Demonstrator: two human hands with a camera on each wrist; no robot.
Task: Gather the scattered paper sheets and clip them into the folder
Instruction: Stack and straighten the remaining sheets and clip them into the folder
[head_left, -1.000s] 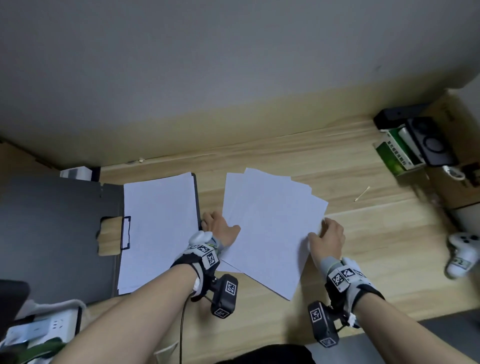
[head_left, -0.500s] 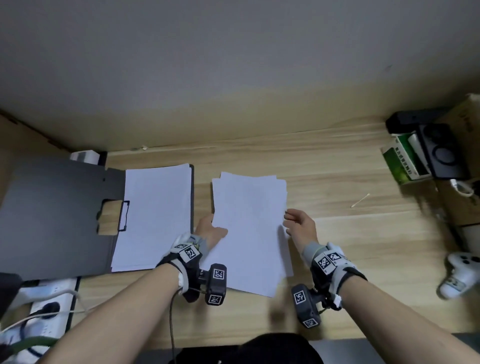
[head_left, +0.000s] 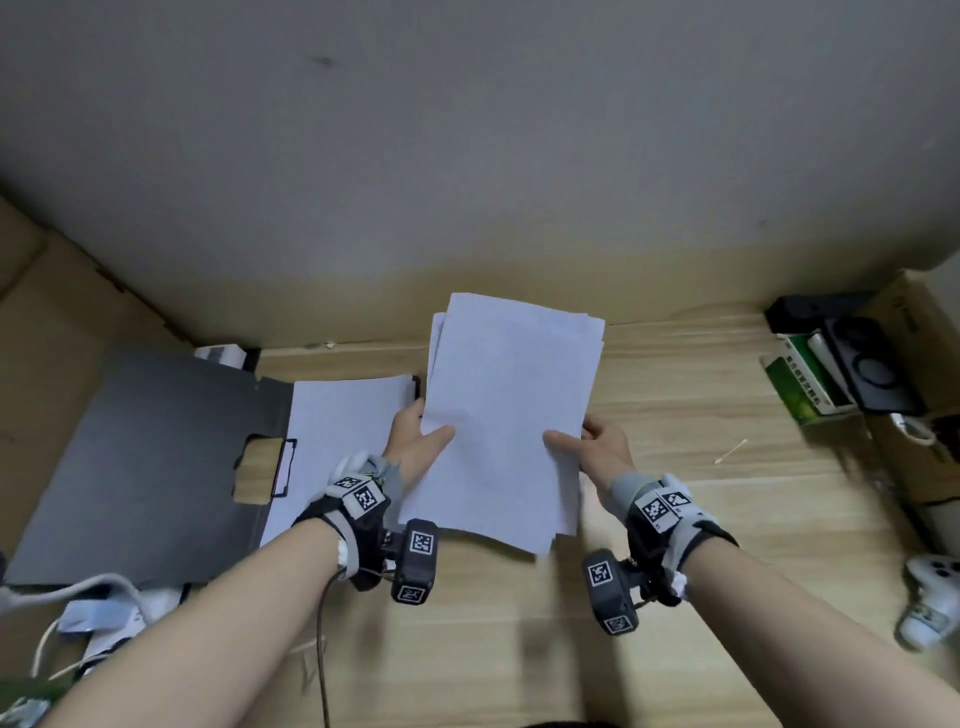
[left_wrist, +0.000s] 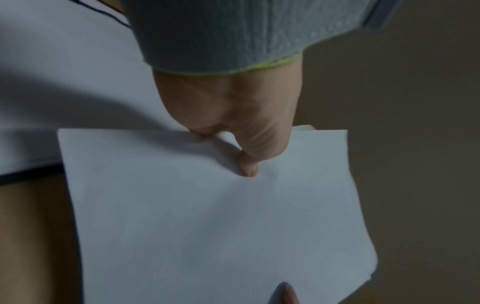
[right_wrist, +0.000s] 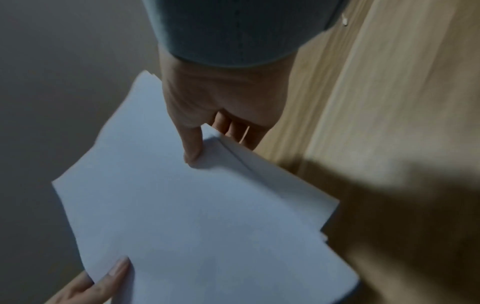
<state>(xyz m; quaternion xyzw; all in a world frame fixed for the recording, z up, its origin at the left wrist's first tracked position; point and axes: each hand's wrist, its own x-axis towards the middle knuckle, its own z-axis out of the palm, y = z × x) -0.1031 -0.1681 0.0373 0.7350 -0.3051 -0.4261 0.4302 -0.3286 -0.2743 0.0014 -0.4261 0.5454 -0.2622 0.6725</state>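
Observation:
A stack of white paper sheets (head_left: 506, 415) is lifted off the wooden desk and tilted up toward me. My left hand (head_left: 418, 441) pinches its left edge, thumb on top, fingers hidden behind. My right hand (head_left: 597, 449) pinches the right edge the same way. The left wrist view shows the thumb pressed on the stack (left_wrist: 207, 216); the right wrist view shows the thumb on top of the sheets (right_wrist: 197, 216) and fingers beneath. An open dark folder (head_left: 145, 467) lies at the left with white sheets (head_left: 337, 441) on its right panel and a clip (head_left: 283, 467) near its middle.
At the right stand a green box (head_left: 802, 387), a black device (head_left: 867, 369) and cardboard boxes. A cotton swab (head_left: 730, 451) lies on the desk. A white game controller (head_left: 930, 597) sits at the right edge. Cables and a power strip (head_left: 93, 618) lie at bottom left.
The spread sheets were pushed together into one stack, then both hands lifted it off the desk and tilted it upright. The folder has not moved.

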